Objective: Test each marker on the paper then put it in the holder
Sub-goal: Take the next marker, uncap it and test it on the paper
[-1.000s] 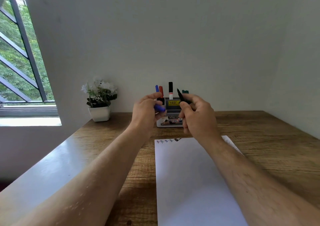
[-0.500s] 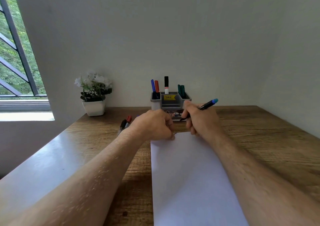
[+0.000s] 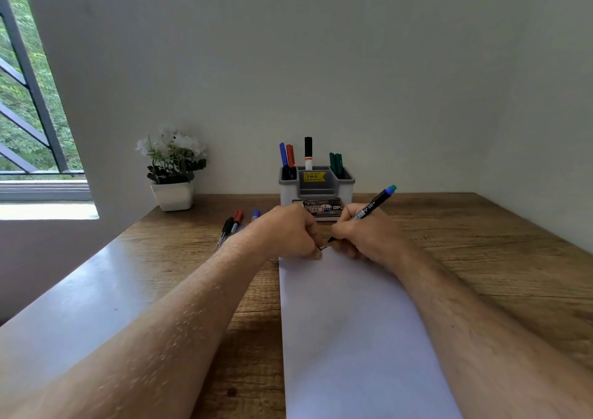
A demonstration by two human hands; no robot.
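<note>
A wooden table (image 3: 465, 258) runs up to a plain pale wall (image 3: 321, 65), its left part catching a bright sheen of daylight. At its far left corner, close to the wall, stands a small white square pot (image 3: 173, 196) holding a plant with white flowers (image 3: 171, 144) and dark green leaves. Further left, a window (image 3: 25, 104) with dark slanted bars and a pale sill looks out on green foliage.

The right hand (image 3: 362, 237) grips a black marker (image 3: 369, 210), tip at the paper's (image 3: 353, 322) far edge; the left hand (image 3: 288, 232), fingers curled, rests beside it on that edge.
</note>
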